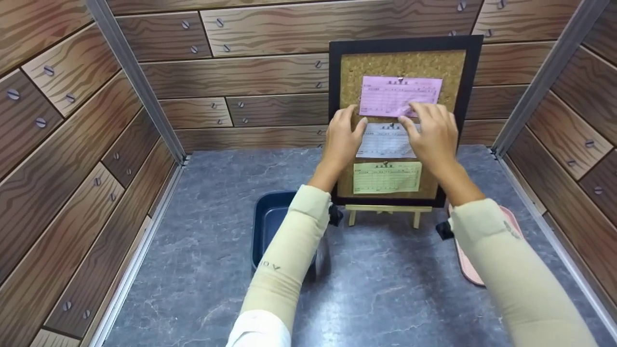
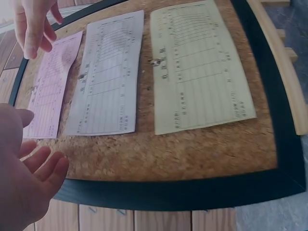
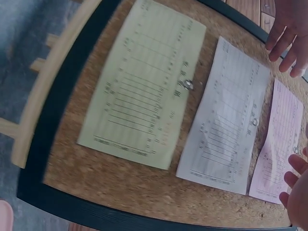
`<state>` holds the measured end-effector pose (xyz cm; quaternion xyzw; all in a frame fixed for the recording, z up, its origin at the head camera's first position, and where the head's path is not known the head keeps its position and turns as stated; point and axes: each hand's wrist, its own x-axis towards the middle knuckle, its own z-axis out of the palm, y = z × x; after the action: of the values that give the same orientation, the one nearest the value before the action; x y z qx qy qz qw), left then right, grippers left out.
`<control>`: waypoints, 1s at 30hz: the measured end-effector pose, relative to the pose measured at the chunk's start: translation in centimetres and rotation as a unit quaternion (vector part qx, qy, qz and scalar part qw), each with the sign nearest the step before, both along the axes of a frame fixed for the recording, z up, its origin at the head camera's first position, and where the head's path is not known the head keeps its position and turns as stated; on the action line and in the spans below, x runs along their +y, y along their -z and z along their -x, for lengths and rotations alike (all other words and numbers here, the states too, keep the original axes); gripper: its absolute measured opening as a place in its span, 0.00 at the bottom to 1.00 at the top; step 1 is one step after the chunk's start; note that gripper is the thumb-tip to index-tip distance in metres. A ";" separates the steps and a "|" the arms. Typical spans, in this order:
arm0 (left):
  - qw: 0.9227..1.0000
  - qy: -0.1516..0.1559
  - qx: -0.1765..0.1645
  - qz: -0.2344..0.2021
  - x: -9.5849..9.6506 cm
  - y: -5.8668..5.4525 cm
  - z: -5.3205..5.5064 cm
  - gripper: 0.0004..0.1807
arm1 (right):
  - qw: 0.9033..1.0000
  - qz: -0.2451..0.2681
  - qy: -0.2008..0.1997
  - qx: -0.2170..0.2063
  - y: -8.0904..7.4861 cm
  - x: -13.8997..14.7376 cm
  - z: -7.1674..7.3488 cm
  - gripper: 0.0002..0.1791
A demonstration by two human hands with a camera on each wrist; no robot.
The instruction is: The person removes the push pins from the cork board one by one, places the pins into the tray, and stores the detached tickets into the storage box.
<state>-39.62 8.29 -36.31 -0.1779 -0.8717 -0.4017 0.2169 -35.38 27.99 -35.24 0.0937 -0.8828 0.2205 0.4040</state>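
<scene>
A pink form slip (image 1: pixel 378 96), a white one (image 1: pixel 385 142) and a pale green one (image 1: pixel 385 178) are pinned one under another on a cork board (image 1: pixel 402 61). A metal pin (image 3: pixel 186 84) fixes the green slip at its top edge. By the pink slip's lower left corner, my left hand (image 1: pixel 343 137) has its thumb and fingers spread, gripping nothing. My right hand (image 1: pixel 434 135) hovers over that slip's lower right, fingers bent loosely and thumb apart; whether its fingertips touch the paper I cannot tell. The hand covers part of the white slip's right end.
A black frame (image 1: pixel 335 72) borders the board, which leans on a small wooden easel (image 1: pixel 388 208). A dark blue tray (image 1: pixel 260 226) stands left of it, partly behind my left forearm. At the right a pink tray (image 1: pixel 470 270) shows beside my sleeve. Wood-patterned walls enclose the grey surface.
</scene>
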 end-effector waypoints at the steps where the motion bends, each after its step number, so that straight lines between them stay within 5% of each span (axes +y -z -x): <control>1: 1.000 0.002 -0.006 -0.003 0.1 -0.2 0.2 0.25 | 1.000 -0.001 0.002 0.002 -0.3 -0.1 0.3 0.24; 14: 0.999 -0.026 -0.001 -0.027 1.2 -2.5 1.9 0.22 | 0.999 0.027 0.033 0.004 -3.8 -0.9 4.6 0.18; 30: 0.995 -0.047 -0.028 -0.078 2.0 -2.6 2.1 0.17 | 0.995 0.049 0.083 -0.013 -4.6 -1.2 6.8 0.13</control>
<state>-41.68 10.33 -33.67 -0.1083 -0.8507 -0.4628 0.2245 -42.14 26.77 -30.67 -0.0032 -0.8809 0.2308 0.4133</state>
